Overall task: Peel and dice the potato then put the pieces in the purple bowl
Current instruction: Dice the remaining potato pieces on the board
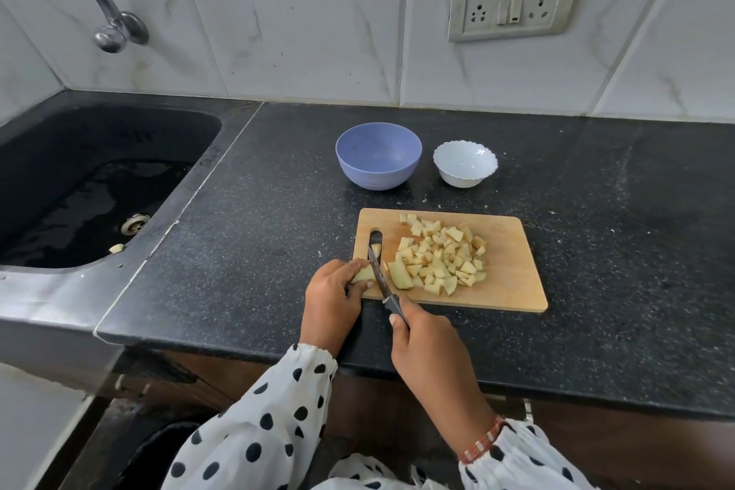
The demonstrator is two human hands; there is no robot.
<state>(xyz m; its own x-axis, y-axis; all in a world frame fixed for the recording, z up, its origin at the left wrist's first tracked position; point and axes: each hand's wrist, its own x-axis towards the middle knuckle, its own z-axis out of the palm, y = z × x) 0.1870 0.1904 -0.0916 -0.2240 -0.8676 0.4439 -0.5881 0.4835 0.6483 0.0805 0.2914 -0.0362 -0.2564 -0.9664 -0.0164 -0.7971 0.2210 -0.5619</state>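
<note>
The left hand [334,292] pinches a pale peeled potato chunk [364,274], half hidden by its fingers, on the wooden cutting board [513,282]. The right hand [427,342] grips the dark-handled knife [380,274], covering most of its handle. Diced pieces [441,257] lie heaped on the board; the purple bowl [378,155] stands behind on the black surface [616,251].

Bright, even daylight, soft and diffuse. Faint shadows only, under the bowls [378,155] and along the near edge of the cutting board [513,290]. Dull sheen on the wet sink [79,187] and on the tap [115,28]. Strong wide-angle bending: wall tiles [298,20] and tabletop [596,251] edges bowed toward the corners. Centre sharp, margins slightly soft.
</note>
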